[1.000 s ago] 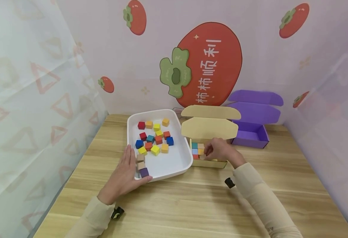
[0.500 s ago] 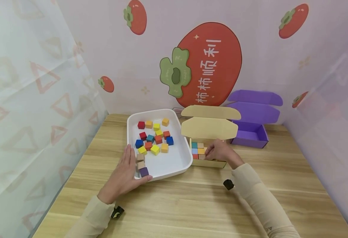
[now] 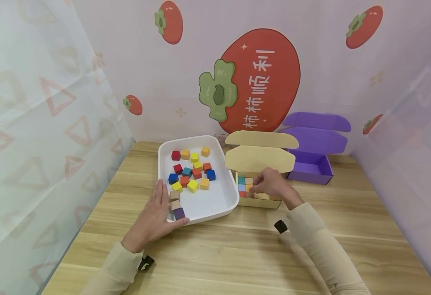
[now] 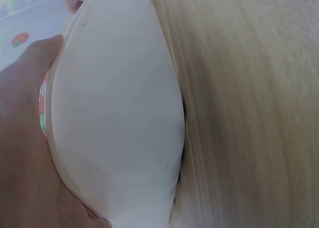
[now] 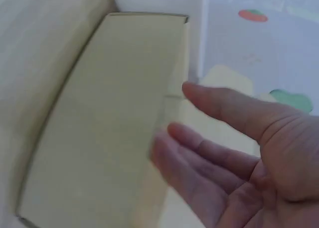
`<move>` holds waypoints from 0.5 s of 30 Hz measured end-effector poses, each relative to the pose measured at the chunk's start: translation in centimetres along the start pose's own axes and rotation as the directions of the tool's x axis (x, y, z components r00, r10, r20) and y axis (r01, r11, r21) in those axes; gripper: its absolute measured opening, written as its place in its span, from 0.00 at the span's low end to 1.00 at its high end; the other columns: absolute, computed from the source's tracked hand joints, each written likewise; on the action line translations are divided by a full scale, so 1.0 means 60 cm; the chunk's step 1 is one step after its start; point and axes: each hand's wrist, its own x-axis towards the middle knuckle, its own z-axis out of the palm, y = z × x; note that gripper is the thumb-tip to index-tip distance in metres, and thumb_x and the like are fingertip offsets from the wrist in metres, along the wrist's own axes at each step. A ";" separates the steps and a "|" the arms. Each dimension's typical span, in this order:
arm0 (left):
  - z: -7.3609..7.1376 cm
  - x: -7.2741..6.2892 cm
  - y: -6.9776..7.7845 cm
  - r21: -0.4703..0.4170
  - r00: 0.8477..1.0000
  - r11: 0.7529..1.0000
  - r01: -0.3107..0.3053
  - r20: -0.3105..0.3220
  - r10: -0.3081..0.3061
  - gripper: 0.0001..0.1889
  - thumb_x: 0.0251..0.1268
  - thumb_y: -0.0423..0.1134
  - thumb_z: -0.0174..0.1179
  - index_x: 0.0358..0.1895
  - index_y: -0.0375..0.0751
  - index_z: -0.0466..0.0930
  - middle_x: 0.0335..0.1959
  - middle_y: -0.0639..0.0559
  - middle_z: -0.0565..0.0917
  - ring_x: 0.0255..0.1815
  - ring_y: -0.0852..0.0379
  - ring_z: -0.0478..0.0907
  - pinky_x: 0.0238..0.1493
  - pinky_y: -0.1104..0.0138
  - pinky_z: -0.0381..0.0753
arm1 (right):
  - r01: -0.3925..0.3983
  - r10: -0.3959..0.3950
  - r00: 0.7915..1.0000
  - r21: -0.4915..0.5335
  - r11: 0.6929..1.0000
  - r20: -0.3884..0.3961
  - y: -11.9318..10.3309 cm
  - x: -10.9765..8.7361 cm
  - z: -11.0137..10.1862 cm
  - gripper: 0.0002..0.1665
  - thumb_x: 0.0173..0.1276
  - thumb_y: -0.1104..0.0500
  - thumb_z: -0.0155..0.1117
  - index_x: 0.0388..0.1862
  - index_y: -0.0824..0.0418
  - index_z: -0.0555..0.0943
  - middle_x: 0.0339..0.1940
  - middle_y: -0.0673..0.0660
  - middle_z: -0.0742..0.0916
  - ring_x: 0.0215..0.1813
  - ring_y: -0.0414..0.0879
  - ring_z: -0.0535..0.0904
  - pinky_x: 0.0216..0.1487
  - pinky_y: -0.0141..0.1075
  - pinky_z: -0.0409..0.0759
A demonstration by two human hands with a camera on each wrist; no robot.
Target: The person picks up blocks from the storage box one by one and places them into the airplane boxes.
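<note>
Right hand (image 3: pixel 272 184), fingers loosely apart, hovers over the tan cardboard box (image 3: pixel 261 201); left hand (image 3: pixel 152 219) lies flat against the white tray (image 3: pixel 222 205) at nine o'clock.

Wall persimmon (image 3: pixel 259 78): "柿柿顺利", white chars.

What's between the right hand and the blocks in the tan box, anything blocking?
Nothing visible. The right hand is inside the open tan box, right beside the packed blocks. The box's lid stands open behind it, clear of the hand. The right wrist view shows relaxed fingers holding nothing.
</note>
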 end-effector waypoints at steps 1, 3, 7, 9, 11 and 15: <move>0.001 0.000 0.000 0.000 1.000 1.000 0.001 0.002 -0.001 0.72 0.57 0.84 0.55 0.85 0.27 0.39 0.88 0.32 0.35 0.89 0.32 0.38 0.83 0.39 0.55 | 0.015 -0.016 1.000 -0.028 0.999 -0.012 -0.010 0.000 -0.002 0.11 0.64 0.55 0.79 0.38 0.63 0.92 0.38 0.59 0.93 0.40 0.49 0.87 0.40 0.40 0.87; 0.001 0.000 0.000 0.000 1.000 1.000 0.005 0.007 -0.005 0.72 0.56 0.84 0.55 0.85 0.27 0.38 0.89 0.33 0.34 0.89 0.32 0.38 0.83 0.39 0.55 | 0.042 -0.044 0.998 -0.073 0.996 -0.033 -0.031 0.001 -0.004 0.13 0.65 0.56 0.78 0.42 0.65 0.92 0.41 0.59 0.93 0.43 0.50 0.88 0.43 0.43 0.89; 0.001 -0.001 0.000 -0.004 1.000 1.000 0.011 0.002 -0.011 0.72 0.56 0.84 0.56 0.85 0.28 0.38 0.89 0.33 0.35 0.89 0.32 0.38 0.82 0.38 0.57 | 0.099 -0.099 0.995 -0.087 0.991 0.000 -0.078 0.010 0.002 0.16 0.65 0.57 0.79 0.47 0.67 0.91 0.44 0.60 0.94 0.46 0.51 0.90 0.48 0.44 0.91; 0.001 -0.001 0.001 -0.006 1.000 1.000 0.010 -0.001 -0.010 0.72 0.56 0.83 0.57 0.85 0.28 0.39 0.89 0.33 0.35 0.89 0.31 0.38 0.82 0.37 0.57 | 0.115 -0.113 0.993 -0.079 0.990 0.026 -0.101 0.019 0.009 0.17 0.65 0.58 0.80 0.48 0.67 0.91 0.44 0.59 0.94 0.45 0.49 0.90 0.48 0.42 0.91; 0.000 -0.001 0.002 -0.007 1.000 1.000 0.008 -0.004 -0.008 0.72 0.56 0.83 0.57 0.85 0.28 0.39 0.89 0.33 0.36 0.89 0.31 0.39 0.82 0.37 0.57 | 0.120 -0.115 0.992 -0.081 0.989 0.059 -0.123 0.031 0.019 0.17 0.65 0.58 0.80 0.50 0.66 0.91 0.44 0.58 0.94 0.44 0.48 0.89 0.46 0.40 0.91; -0.001 0.000 0.002 -0.003 1.000 1.000 0.007 0.000 -0.007 0.72 0.56 0.83 0.56 0.85 0.27 0.39 0.89 0.32 0.35 0.89 0.31 0.38 0.83 0.38 0.56 | 0.111 -0.101 0.990 -0.094 0.989 0.099 -0.161 0.064 0.040 0.19 0.65 0.58 0.80 0.53 0.64 0.91 0.43 0.57 0.93 0.43 0.47 0.86 0.46 0.37 0.90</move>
